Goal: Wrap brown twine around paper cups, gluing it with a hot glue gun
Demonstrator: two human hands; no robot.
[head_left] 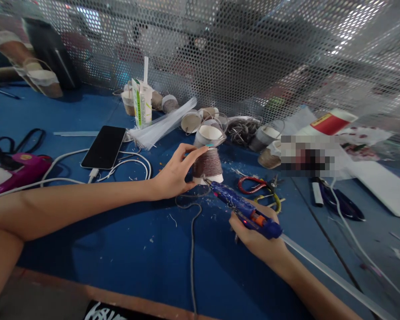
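Observation:
In the middle of the table, a paper cup (209, 163) stands upside down, wound with grey-brown cord, its white rim bare at the bottom. My left hand (176, 171) is closed on the cup from the left, fingers over its top and thumb low at its side. A blue hot glue gun (240, 202) with a long clear glue stick (320, 258) is gripped in my right hand (258, 231). The gun's nozzle points at the cup's lower edge, touching or very near it. A loose grey cord (192, 249) trails from the cup toward the table's front edge.
Scissors (262, 186) lie right of the cup. Behind it are more cord-wrapped cups (190, 121), clear glue sticks (166, 124) and a drink carton (142, 102). At left lie a phone (104, 147) with a white cable and a magenta hair dryer-like tool (23, 169). Perforated metal mesh (220, 58) borders the back.

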